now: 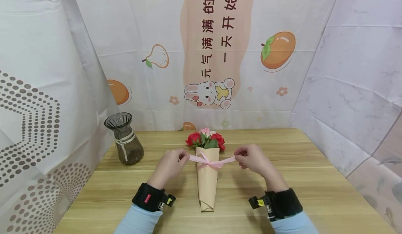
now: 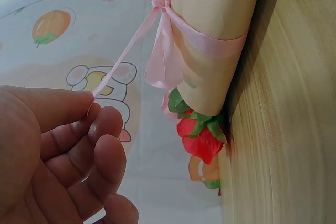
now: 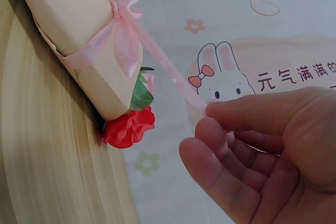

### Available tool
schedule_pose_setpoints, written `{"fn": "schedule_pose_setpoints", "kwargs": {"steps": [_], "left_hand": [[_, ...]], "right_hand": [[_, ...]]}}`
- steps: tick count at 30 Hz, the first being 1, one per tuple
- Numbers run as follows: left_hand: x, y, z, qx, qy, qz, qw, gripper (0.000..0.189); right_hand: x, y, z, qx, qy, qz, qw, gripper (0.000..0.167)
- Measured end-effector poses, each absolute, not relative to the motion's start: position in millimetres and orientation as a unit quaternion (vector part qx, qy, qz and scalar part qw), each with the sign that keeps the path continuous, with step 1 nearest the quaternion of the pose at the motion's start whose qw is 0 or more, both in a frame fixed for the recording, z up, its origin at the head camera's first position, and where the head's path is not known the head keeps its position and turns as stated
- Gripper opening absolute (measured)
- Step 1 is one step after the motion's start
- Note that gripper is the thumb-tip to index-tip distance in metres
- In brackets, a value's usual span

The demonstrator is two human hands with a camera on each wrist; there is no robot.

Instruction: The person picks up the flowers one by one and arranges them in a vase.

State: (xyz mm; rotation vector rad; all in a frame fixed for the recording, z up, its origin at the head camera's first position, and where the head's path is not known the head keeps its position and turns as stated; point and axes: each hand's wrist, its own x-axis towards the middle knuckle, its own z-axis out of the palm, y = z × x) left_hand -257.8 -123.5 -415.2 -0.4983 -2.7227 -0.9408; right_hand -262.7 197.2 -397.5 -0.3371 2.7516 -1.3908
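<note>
A bouquet in tan wrapping paper (image 1: 207, 188) lies on the table with its blooms toward the back wall. Red flowers (image 1: 194, 138), a pink one (image 1: 205, 131) and green leaves show at its top. Pink ribbon (image 1: 211, 164) circles the paper and is knotted in front, with a loop beside the knot. Between thumb and index finger, my left hand (image 1: 171, 164) pinches one ribbon end, drawn out to the left. On the other side my right hand (image 1: 255, 160) pinches the opposite end, stretched to the right. Both wrist views show the ribbon running from the knot to the fingertips.
A dark glass vase (image 1: 128, 143) with a pale cord round its neck stands at the table's back left. Behind the wooden table (image 1: 314, 192) hangs a printed cloth (image 1: 163, 87). Patterned cloths cover both sides.
</note>
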Motion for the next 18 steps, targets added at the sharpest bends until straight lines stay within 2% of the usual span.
{"fn": "schedule_pose_setpoints", "kwargs": {"steps": [18], "left_hand": [[-257.8, -129.9, -410.7, -0.167, -0.925, -0.321, 0.12, 0.011]], "right_hand": [[-260.3, 207.7, -392.2, -0.094, 0.884, -0.458, 0.028, 0.012]]}}
